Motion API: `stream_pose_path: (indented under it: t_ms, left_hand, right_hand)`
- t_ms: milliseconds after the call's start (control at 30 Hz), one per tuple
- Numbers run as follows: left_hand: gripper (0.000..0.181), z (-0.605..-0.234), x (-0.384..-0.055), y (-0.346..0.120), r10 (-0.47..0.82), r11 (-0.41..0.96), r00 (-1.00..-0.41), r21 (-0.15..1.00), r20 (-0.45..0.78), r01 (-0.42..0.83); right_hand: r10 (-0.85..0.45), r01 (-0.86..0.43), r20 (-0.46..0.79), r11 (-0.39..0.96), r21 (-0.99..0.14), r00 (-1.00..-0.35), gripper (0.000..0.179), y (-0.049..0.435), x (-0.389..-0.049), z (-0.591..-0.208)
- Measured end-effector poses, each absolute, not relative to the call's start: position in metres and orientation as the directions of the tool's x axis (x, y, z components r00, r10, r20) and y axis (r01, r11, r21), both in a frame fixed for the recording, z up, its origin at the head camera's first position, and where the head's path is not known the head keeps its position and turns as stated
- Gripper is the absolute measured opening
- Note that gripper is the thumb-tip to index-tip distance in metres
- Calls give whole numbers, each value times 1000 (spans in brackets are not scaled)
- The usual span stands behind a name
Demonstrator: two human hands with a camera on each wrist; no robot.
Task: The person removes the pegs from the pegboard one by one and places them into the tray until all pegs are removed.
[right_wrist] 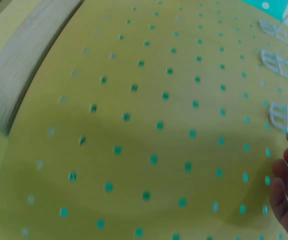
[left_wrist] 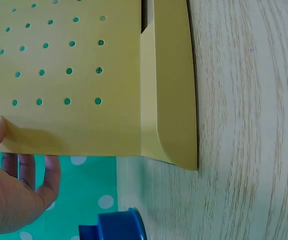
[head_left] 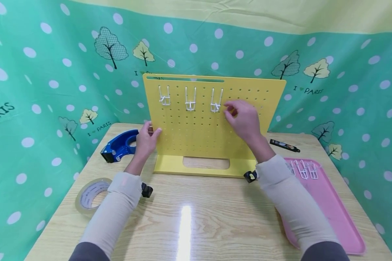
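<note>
A yellow pegboard [head_left: 189,134] stands upright on its base, with three white wire hooks hung along its upper part: a left hook [head_left: 164,98], a middle hook [head_left: 190,103] and a right hook [head_left: 215,105]. My left hand [head_left: 146,140] holds the board's left edge, thumb on the front face and fingers behind, as the left wrist view also shows. Just right of the third hook is my right hand [head_left: 245,117], fingers loosely bent, with nothing visible between them. The right wrist view has its fingertips [right_wrist: 278,200] close to the board below that hook.
On the right a pink tray [head_left: 333,214] carries several more white wire hooks [head_left: 303,170]. Behind it lies a black marker-like stick [head_left: 285,145]. To the left are a blue tape dispenser [head_left: 117,145] and a roll of clear tape [head_left: 93,195]. A green dotted curtain [head_left: 196,47] hangs behind.
</note>
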State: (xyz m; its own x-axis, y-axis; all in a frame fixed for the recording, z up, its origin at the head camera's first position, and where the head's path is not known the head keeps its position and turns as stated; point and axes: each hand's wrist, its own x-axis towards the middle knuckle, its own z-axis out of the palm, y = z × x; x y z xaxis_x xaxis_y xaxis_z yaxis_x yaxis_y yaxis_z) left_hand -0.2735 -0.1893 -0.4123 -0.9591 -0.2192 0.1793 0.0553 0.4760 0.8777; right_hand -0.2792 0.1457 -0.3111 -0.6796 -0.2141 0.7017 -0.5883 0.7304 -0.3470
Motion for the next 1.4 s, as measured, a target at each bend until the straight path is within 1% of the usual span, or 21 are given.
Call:
stream_pose_path:
  t_ms: [100, 400, 533, 833, 1233, 1333, 1400]
  left_hand:
    - [32, -414, -275, -188, -214, 479, -959, 875, 186, 63]
    - [30, -414, -274, -189, -227, 480, -957, 876, 180, 51]
    - [31, -414, -274, -189, -224, 480, -957, 876, 183, 55]
    - [31, -414, -274, -189, -229, 478, -958, 877, 175, 46]
    - [32, -414, -273, -190, -234, 479, -958, 877, 165, 34]
    - [31, -414, -273, -190, -235, 479, -957, 877, 171, 39]
    - [31, -413, -272, -190, -236, 480, -956, 876, 175, 41]
  right_hand:
    - [-196, -584, 719, 737, -341, -667, 15, 135, -280, -310]
    - [-147, -530, 719, 777, -341, -679, 15, 115, -283, -311]
    - [-118, -512, 731, 787, -344, -672, 13, 110, -283, -311]
    - [-68, -515, 749, 767, -382, -658, 11, 111, -283, -311]
    - [-116, -598, 795, 724, -342, -595, 11, 113, -271, -307]
    - [-136, -610, 788, 715, -342, -601, 12, 119, -265, -306]
    - [-149, -606, 769, 713, -352, -622, 11, 125, -262, -306]
